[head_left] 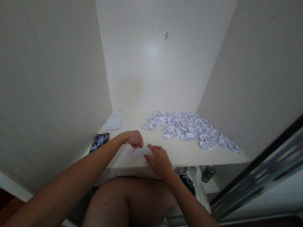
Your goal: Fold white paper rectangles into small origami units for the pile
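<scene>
Near the front edge of the white shelf, my right hand [157, 158] pinches a small white piece of paper [139, 152] between thumb and fingers. My left hand [135, 139] is curled closed at the paper's upper left edge, its fingertips touching or gripping it; the exact hold is partly hidden. A short stack of flat white papers [113, 123] lies to the left, beyond my left forearm. Spread over the right and back of the shelf is a big heap of folded white paper pieces [184, 127].
A phone [100, 141] with a lit screen lies at the left edge, beside my left forearm. More white paper strips [117, 113] lie in the back left corner. Below the shelf at right are a dark can [208, 173] and a white shoe [197, 183]. Walls enclose three sides.
</scene>
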### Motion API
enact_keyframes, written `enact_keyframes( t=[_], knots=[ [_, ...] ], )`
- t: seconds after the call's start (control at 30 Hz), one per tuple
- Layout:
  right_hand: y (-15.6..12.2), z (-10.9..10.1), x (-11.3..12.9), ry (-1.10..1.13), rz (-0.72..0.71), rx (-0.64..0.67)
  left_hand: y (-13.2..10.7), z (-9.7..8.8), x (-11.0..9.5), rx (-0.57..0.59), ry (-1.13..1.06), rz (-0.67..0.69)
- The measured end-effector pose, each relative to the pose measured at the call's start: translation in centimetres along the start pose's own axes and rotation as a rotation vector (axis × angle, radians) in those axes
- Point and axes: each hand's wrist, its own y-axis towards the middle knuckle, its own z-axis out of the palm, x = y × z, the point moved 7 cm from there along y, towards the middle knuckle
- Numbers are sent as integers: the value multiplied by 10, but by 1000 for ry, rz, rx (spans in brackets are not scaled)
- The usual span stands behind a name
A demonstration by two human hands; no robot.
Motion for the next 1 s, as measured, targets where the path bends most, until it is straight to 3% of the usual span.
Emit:
enact_keyframes(
  t=[0.1, 0.23, 0.33, 0.43, 0.57, 0.63, 0.8, 1.0],
  knots=[
    [11, -4, -24, 366, 231, -155, -18, 3, -4, -117, -213, 105],
    [24, 12, -30, 842, 375, -81, -41, 11, 1, -329, -431, 230],
    [26, 14, -23, 1019, 399, -68, -56, 18, 8, -457, -535, 282],
    [28, 6, -13, 955, 304, -28, -67, 29, 14, -441, -638, 319],
    [34, -6, -1, 665, 70, 140, -75, 42, 19, -336, -686, 321],
    [38, -9, 3, 564, -7, 182, -77, 43, 20, -362, -698, 319],
    [49, -16, 12, 391, -61, -30, -72, 37, 30, -615, -879, 297],
    [48, -5, 17, 294, -113, -205, -57, 38, 39, -719, -1016, 330]
  ],
)
